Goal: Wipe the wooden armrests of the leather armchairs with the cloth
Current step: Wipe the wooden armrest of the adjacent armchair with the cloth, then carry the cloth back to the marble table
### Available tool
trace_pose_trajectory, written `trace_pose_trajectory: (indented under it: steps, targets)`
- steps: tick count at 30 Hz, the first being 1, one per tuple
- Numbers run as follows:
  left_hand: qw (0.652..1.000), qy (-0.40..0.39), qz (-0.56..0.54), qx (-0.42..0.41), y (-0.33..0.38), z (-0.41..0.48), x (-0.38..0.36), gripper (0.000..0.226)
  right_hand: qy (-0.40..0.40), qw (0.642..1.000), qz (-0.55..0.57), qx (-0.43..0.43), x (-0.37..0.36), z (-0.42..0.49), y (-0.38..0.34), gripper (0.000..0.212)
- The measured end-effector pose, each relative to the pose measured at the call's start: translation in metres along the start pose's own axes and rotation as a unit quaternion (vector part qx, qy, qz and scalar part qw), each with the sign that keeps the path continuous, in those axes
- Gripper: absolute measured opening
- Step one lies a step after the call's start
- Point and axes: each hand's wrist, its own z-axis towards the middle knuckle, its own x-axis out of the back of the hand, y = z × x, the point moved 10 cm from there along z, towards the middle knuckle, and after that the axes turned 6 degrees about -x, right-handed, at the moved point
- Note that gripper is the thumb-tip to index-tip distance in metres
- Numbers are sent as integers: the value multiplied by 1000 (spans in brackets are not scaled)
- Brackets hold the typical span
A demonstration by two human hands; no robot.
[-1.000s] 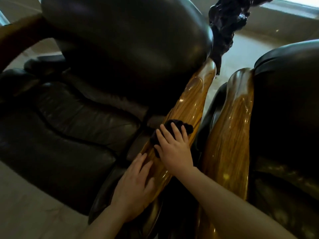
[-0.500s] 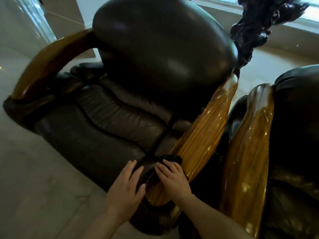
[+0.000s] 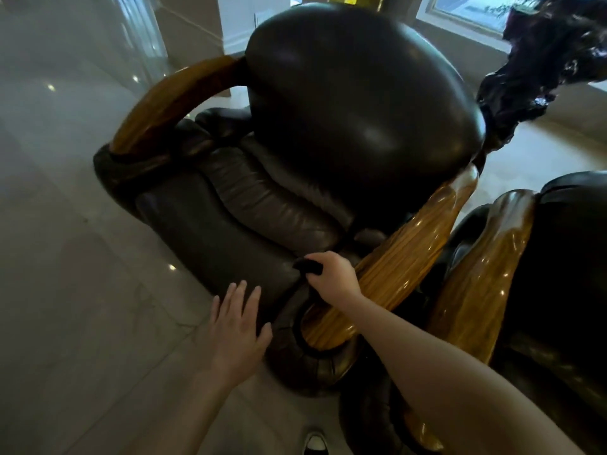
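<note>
A right hand (image 3: 330, 274) grips a dark cloth (image 3: 307, 268) just left of the armrest (image 3: 399, 257). The left hand (image 3: 238, 333), open and empty, lies lower left of it.

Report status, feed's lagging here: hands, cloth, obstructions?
Right hand gripping black cloth beside near armrest. Left hand open, empty. Nothing blocking.

Two armchairs side by side: left armchair (image 3: 230, 231), right armchair (image 3: 571, 257), armrests (image 3: 410, 257) nearly touching between them.

head view | high, tilted steeply down | close over armchair (image 3: 249, 224) front | floor (image 3: 65, 290) at left
</note>
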Motion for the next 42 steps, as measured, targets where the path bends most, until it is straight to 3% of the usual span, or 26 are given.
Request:
trace_pose_trajectory:
  steps: [4,22,34,42]
  targets:
    - [1000,9,10,26,-5,-11,12,71,21,999,25,23,31,-17,-24,39]
    - [971,106,94,190,-14,-133,125,72,-48,980,16,192,79,-100,-177,40]
    - [938,174,87,286,-60,-260,171,80,-111,949,8,294,40,-178,-279,38]
    - [919,152,81,355,-123,-364,164,78,-152,922,-11,355,-21,-261,-350,29]
